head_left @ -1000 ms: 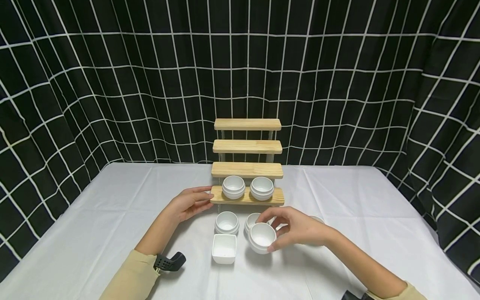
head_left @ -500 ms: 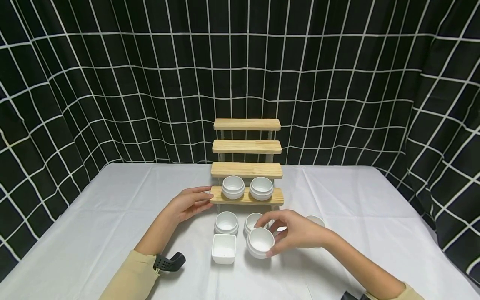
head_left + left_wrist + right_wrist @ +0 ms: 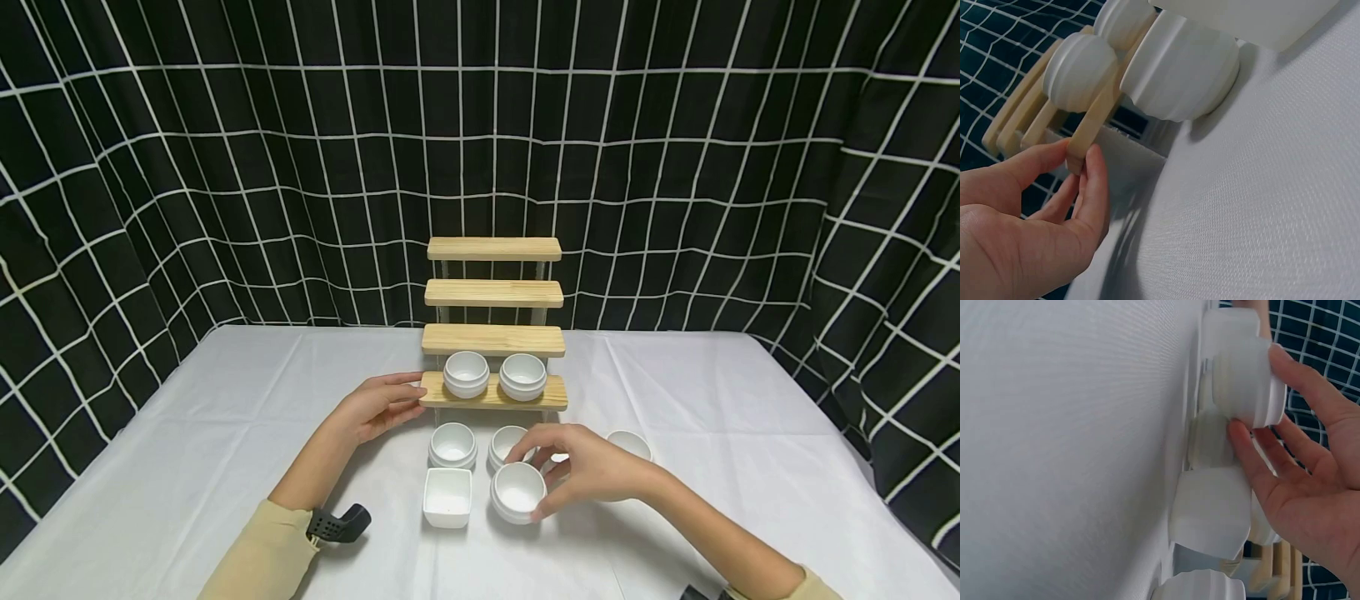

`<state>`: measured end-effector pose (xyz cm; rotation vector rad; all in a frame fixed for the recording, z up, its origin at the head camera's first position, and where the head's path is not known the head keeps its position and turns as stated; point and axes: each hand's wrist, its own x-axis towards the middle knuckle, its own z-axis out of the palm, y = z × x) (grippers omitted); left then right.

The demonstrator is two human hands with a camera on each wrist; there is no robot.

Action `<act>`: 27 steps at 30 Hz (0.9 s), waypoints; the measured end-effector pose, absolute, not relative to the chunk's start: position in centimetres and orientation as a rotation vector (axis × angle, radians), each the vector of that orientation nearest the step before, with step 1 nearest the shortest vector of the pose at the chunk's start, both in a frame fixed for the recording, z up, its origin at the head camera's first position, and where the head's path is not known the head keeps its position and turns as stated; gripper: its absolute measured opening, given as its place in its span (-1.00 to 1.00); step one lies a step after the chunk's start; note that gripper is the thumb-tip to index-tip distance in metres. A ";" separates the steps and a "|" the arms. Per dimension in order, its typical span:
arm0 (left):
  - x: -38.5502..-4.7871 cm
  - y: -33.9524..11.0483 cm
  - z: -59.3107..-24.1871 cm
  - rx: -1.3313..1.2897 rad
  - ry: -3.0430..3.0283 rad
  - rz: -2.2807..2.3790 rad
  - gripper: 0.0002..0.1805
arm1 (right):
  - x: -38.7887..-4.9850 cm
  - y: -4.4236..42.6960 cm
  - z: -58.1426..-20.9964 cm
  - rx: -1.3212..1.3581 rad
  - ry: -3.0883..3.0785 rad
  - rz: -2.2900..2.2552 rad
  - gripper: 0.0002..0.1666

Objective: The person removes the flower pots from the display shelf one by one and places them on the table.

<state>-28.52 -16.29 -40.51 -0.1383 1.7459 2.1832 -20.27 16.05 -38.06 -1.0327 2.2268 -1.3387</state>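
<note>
My right hand (image 3: 588, 467) pinches a white round bowl (image 3: 517, 493) between thumb and fingers, low over the cloth; touching or just above it I cannot tell. In the right wrist view the held bowl (image 3: 1247, 381) shows its ridged side. My left hand (image 3: 378, 408) grips the left end of the lowest wooden shelf (image 3: 1094, 125), thumb on one face and fingers on the other. Two white round bowls, a left one (image 3: 467, 375) and a right one (image 3: 523, 377), stand on that shelf. A square white bowl (image 3: 448, 497) stands left of the held bowl.
Before the rack stand a round bowl (image 3: 453, 444) and another (image 3: 504, 446), partly hidden by my right hand. One more white bowl (image 3: 628, 444) shows behind that wrist. The rack's upper shelves (image 3: 493, 340) rise towards a black gridded curtain (image 3: 495, 125).
My right hand has brought the round bowl slightly towards me and down, beside the square bowl. My left hand has stayed on the shelf end.
</note>
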 end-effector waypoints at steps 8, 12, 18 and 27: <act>-28.6 -16.3 -40.7 -0.126 1.741 2.186 -0.39 | -20.2 16.1 -38.1 -1.057 2.246 -1.312 -0.34; -28.6 -16.4 -40.7 -0.132 1.745 2.186 -0.39 | -20.3 16.1 -38.1 -1.093 2.244 -1.294 -0.35; -28.8 -16.3 -40.9 -0.140 1.750 2.186 -0.40 | -20.2 16.0 -38.0 -1.158 2.241 -1.254 -0.35; -28.6 -16.3 -40.7 -0.148 1.755 2.180 -0.39 | -20.1 15.8 -38.1 -1.194 2.304 -1.175 -0.34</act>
